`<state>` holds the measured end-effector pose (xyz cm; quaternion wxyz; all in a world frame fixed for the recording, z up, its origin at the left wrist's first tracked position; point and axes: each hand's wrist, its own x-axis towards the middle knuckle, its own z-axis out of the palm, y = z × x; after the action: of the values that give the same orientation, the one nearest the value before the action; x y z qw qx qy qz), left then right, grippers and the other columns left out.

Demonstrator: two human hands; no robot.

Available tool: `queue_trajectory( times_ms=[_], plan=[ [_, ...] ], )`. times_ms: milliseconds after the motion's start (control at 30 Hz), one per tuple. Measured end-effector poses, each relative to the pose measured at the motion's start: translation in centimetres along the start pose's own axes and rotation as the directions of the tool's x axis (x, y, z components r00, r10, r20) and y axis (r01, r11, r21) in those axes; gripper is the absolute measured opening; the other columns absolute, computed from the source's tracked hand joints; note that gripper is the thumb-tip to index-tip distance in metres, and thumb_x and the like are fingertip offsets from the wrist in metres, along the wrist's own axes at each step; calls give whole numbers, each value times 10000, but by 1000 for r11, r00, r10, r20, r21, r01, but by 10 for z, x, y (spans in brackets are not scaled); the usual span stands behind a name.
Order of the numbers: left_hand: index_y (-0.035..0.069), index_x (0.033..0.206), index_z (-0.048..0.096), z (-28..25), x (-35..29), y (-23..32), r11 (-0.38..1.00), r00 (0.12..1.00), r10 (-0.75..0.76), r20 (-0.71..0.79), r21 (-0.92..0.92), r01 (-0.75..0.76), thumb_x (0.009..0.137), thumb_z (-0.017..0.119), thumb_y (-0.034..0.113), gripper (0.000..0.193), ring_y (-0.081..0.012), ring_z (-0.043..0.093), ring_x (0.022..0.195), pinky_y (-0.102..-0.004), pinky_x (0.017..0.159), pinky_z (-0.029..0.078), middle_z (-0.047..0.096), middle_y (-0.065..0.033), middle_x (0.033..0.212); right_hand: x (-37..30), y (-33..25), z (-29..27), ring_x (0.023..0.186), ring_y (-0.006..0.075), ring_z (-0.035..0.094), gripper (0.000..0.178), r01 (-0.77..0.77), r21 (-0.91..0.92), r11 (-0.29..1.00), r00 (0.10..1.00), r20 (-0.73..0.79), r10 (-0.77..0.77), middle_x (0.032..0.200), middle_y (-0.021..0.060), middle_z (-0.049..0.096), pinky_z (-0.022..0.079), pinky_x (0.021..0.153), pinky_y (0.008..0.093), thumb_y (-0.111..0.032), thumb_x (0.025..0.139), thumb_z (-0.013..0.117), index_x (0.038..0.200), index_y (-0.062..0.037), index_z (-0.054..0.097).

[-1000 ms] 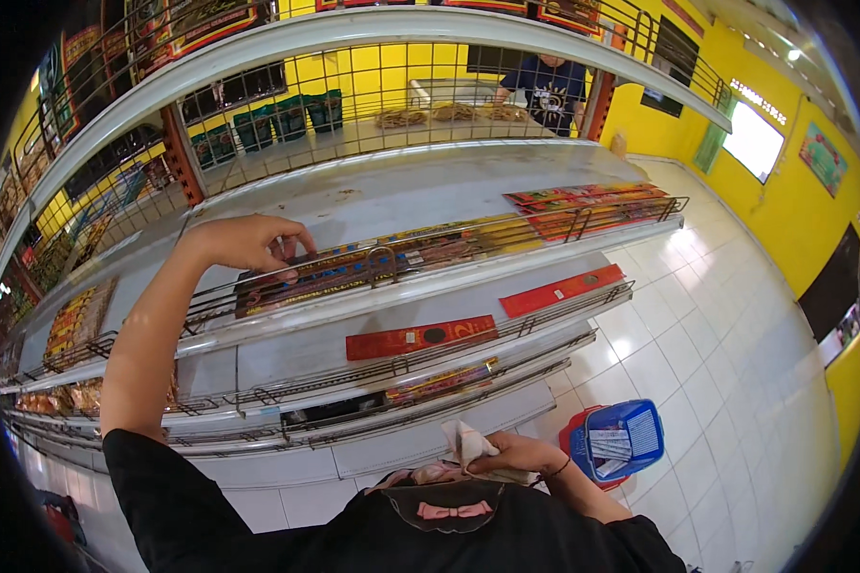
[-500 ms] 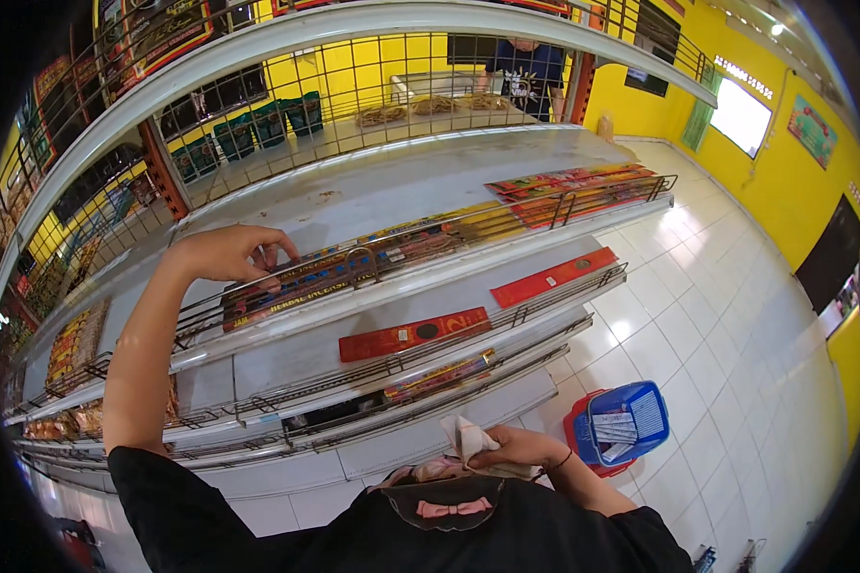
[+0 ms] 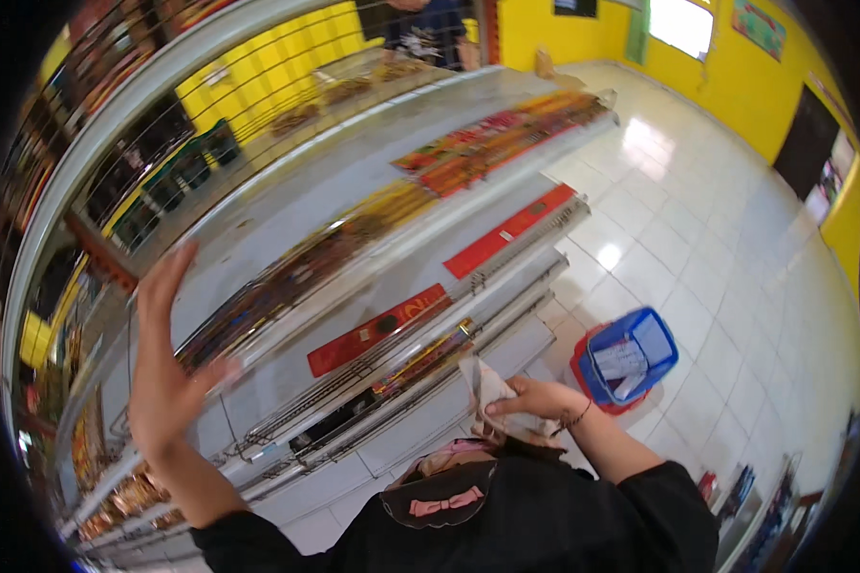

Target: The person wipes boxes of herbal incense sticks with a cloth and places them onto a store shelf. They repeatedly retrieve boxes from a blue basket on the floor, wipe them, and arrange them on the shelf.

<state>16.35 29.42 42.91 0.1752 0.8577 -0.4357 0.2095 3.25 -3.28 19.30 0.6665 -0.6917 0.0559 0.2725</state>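
Observation:
My left hand (image 3: 167,382) is raised at the left over the front of the shelf, slightly smeared by motion, its thumb and fingers apart and nothing in it. Beside it lies a row of dark, flat incense packs (image 3: 268,296) behind the wire rail. Farther right, yellow packs (image 3: 387,205) and red-orange packs (image 3: 506,138) continue that row. My right hand (image 3: 542,399) is closed on a crumpled, pale cloth (image 3: 487,390) in front of my chest. On the level below are two flat red packs, a nearer one (image 3: 377,332) and a farther one (image 3: 509,231).
A blue basket (image 3: 655,339) with white packets in it stands over a red one on the tiled floor (image 3: 717,286) at the right. Wire mesh (image 3: 258,105) rises behind the shelf, with a person (image 3: 430,33) beyond it. Green pouches (image 3: 191,167) stand behind the mesh.
My left hand has come off the dark incense packs and opened. The view has turned, so the shelf slants more steeply. My right hand still grips the cloth.

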Motion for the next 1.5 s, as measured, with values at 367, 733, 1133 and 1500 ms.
queue_trajectory(
  times_ms=[367,733,1133,1500],
  plan=[
    [51,1256,337,270,8,95,145,821,-179,542,-811,567,778,608,188,567,-200,500,970,-312,795,414,443,-115,1154,-36,107,-110,724,164,587,322,300,754,584,905,-418,75,861,98,606,491,622,277,-288,832,551,1000,-15,517],
    [54,1223,373,480,-99,118,391,398,-384,833,-243,888,758,580,72,509,-205,528,889,-288,725,457,476,-145,1093,-110,357,-232,686,185,588,207,543,823,164,663,-541,517,788,62,599,492,651,335,-257,839,538,885,-56,548],
    [76,1227,376,474,-98,176,479,28,-290,957,120,870,762,592,113,514,-213,533,871,-315,753,454,461,-168,1122,-66,552,-320,700,238,608,416,-225,719,658,138,-645,752,766,140,617,453,620,353,-297,666,682,831,77,602],
    [90,1210,419,474,-86,236,322,-214,-239,947,286,903,807,545,124,423,-151,501,862,-268,779,409,497,-110,1123,-15,585,-353,895,343,567,449,-594,645,481,-8,-603,798,925,248,572,457,767,370,-358,674,619,894,33,616]
  ],
)
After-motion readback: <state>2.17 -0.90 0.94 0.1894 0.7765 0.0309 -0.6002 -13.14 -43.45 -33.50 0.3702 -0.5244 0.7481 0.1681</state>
